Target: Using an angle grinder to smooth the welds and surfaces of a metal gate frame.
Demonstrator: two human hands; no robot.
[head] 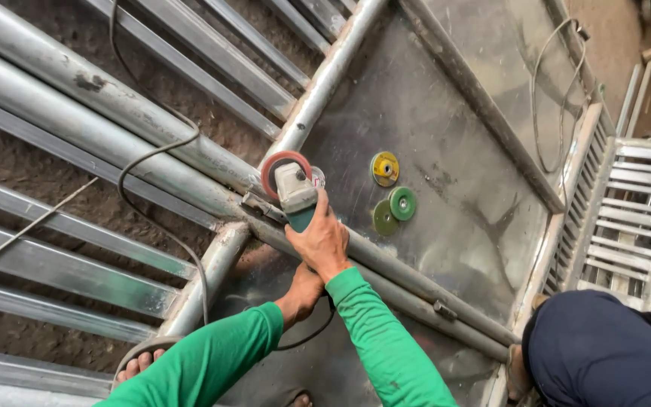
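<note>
Both my arms wear green sleeves. My right hand (322, 240) is wrapped over the front of a teal and grey angle grinder (296, 196). The grinder's red disc (281, 164) stands on edge against the joint of the grey metal pipe frame (212, 158). My left hand (301, 292) is closed around the grinder's rear end, mostly hidden under the right wrist. A black power cable (161, 149) loops from the tool across the pipes to the upper left.
On the grey metal sheet (453, 151) lie a yellow disc (385, 169) and two green discs (393, 211). Another person in dark blue (604, 350) crouches at the lower right. A slatted metal frame (631, 211) lies at the right. A sandalled foot (141, 363) shows at the lower left.
</note>
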